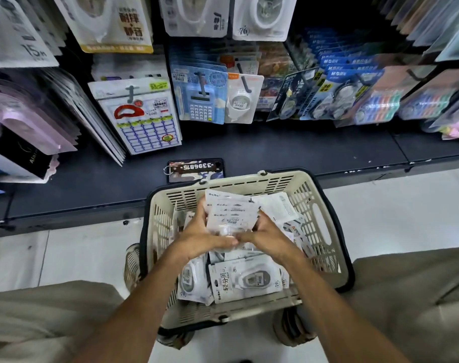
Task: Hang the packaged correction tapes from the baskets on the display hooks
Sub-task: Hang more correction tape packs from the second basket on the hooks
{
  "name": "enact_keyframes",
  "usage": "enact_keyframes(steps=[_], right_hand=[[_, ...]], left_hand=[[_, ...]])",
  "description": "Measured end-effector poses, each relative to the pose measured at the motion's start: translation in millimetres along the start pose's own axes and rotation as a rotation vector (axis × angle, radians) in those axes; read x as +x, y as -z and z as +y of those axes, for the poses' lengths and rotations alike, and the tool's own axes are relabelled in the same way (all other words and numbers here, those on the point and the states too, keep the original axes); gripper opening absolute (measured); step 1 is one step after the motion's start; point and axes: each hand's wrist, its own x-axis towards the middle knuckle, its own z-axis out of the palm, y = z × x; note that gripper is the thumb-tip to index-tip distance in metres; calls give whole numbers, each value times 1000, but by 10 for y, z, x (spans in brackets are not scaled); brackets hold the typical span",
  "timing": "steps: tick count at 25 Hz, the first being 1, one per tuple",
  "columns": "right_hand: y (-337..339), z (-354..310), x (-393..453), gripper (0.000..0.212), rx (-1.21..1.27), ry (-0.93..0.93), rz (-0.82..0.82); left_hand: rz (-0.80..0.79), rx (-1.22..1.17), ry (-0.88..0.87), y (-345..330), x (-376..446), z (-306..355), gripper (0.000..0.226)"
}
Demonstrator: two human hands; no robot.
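Observation:
A beige plastic basket (pixel 314 205) stands on the floor between my knees, holding several white correction tape packs (pixel 246 280). Over the basket, my left hand (pixel 199 238) and my right hand (pixel 267 238) together grip a fanned stack of correction tape packs (pixel 231 213), one hand at each lower corner. Display hooks (pixel 130 94) on the shelf wall above carry hung stationery packs. More white correction tape packs (pixel 262 17) hang at the top.
A phone with a numbered key tag (pixel 194 170) lies on the dark base shelf (pixel 275 150) just behind the basket. Label sheets (pixel 144 119), a blue calculator pack (pixel 199 100) and blue tape packs (pixel 346 95) hang along the wall. My knees flank the basket.

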Motion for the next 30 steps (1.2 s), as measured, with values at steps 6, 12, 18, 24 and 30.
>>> enact_keyframes(steps=[6,12,18,24,30], right_hand=[[13,286,-52,76,-129,-8,31],[51,185,-197,50,121,113,112],[229,50,-368,22,-674,-162,-79],[79,390,-517,42,-1168,-249,-339],[605,-560,-567,30,-406,49,107]], left_hand=[[48,46,15,-142,148,-215,86],[-57,-149,39,-81,198,100,90],[201,-397,95,26,80,273,76],[241,-612,69,77,-135,398,62],[128,-581,-162,116,-499,1435,48]])
